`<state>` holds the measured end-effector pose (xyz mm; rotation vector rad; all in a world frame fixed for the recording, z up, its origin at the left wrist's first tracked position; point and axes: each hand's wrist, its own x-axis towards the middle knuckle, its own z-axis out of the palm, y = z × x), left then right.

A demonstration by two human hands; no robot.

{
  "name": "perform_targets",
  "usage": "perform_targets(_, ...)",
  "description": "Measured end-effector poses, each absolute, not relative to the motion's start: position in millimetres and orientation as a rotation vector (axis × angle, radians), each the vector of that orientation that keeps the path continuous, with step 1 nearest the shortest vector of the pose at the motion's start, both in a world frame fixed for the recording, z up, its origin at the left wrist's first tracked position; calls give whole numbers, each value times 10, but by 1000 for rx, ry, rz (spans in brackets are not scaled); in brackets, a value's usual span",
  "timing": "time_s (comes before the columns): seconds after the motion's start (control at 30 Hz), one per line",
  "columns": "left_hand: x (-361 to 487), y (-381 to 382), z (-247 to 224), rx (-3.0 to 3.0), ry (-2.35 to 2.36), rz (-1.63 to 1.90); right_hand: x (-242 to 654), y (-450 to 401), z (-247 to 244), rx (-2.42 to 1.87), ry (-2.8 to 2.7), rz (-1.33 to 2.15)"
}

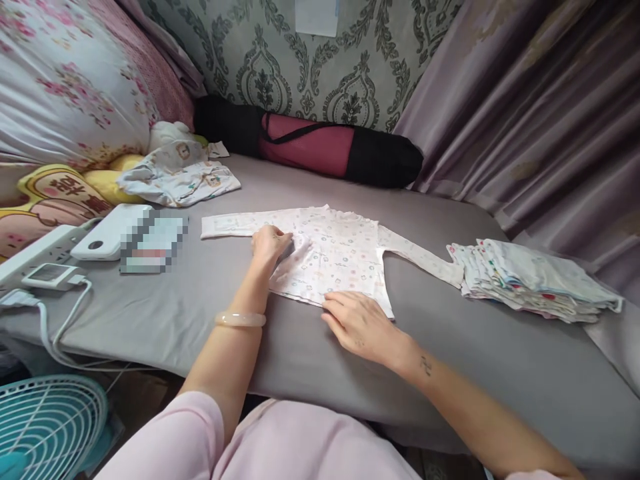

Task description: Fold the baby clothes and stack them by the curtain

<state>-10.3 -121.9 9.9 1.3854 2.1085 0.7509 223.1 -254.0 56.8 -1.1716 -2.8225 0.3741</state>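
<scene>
A small white long-sleeved shirt with a tiny pastel print lies spread on the grey sheet, both sleeves stretched out to the sides. My left hand pinches the cloth near the left armpit, and the fabric beside it is raised in folds. Over the bottom hem, my right hand rests with its fingers stretched out, holding nothing. The right sleeve's cuff reaches the edge of a stack of folded clothes.
A crumpled printed garment lies at the back left near a yellow plush cushion. A white power strip, a white box-like device and cables occupy the left edge. A black and maroon bag lies along the wall. A teal fan stands below.
</scene>
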Motion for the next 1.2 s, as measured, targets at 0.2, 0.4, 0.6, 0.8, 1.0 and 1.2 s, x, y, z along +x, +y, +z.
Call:
perform_targets(0.2, 42, -1187, 169, 1435, 2212, 644, 1600, -2203, 489, -1075, -2794, 225)
perform_targets(0.4, 75, -1172, 161, 1466, 2212, 612, 1500, -2183, 239, -1059, -2735, 136)
perform_targets(0.6, 45, -1122, 166, 1578, 2168, 557, 1519, -2173, 209, -1029, -2732, 104)
perform_targets(0.8, -47, -1072, 139, 1939, 2216, 608, 1552, -2154, 288, -1027, -2758, 232)
perform_targets(1.0, -136, -1063, 62, 2236, 2108, 534, 1616, -2177, 410, -904, -2826, 447)
perform_targets(1.2, -245, -1148, 145, 2070, 2123, 596, 1747, -1789, 468, -691, -2731, 914)
